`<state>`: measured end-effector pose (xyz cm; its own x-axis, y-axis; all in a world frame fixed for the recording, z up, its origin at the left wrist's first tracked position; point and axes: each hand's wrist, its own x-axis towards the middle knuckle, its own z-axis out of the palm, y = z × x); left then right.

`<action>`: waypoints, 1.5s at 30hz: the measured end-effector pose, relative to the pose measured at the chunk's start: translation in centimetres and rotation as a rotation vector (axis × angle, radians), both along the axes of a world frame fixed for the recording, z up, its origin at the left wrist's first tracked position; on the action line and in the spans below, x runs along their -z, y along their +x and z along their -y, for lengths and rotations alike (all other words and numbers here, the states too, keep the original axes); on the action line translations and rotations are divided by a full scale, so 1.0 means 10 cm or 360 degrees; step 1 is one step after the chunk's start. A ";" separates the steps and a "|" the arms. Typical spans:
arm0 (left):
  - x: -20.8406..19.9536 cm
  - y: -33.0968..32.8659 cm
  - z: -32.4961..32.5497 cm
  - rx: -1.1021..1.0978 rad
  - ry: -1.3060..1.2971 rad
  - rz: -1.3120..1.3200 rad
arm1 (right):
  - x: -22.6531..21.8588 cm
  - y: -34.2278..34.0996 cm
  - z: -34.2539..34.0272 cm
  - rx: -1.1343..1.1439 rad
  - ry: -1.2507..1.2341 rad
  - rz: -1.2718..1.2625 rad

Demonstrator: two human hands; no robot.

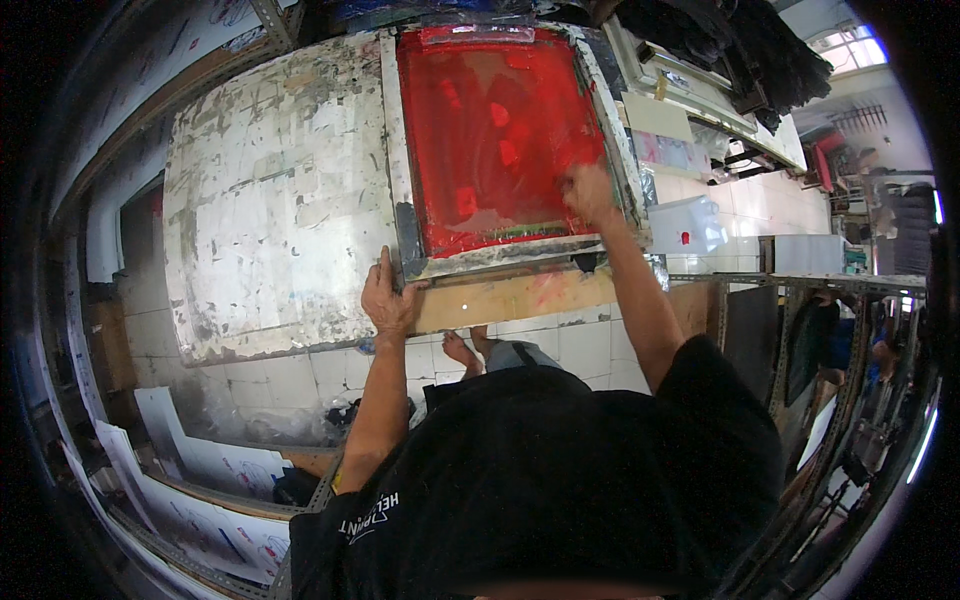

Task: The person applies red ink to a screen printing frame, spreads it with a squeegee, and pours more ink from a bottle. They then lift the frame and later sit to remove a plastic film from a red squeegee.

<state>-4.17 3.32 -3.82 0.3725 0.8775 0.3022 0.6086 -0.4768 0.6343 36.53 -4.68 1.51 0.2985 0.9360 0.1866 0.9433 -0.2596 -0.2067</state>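
Observation:
A printing screen [500, 150] with red mesh in a pale, worn frame lies on the right part of the work table. Wet-looking streaks and brighter red patches show across its mesh. My left hand [388, 300] is at the near left corner of this frame, fingers stretched out and thumb apart, holding nothing. Over the mesh's right side is my right hand [592, 195], somewhat blurred, with its fingers curled closed. Whatever it may hold is hidden. Strips of dark and pale tape cover parts of the frame's border [410, 235].
The paint-stained white table top [280, 200] spreads to the left. A wooden board [510, 300] runs along the near edge. Metal shelving with printed sheets [230, 470] stands at lower left, a rack [790, 340] at right. Dark cloth [760, 60] hangs at upper right.

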 end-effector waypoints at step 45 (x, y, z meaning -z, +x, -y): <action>0.03 0.05 0.06 -0.0006 0.0075 -0.0005 | -0.06 -0.18 2.06 0.1671 0.1430 -0.0135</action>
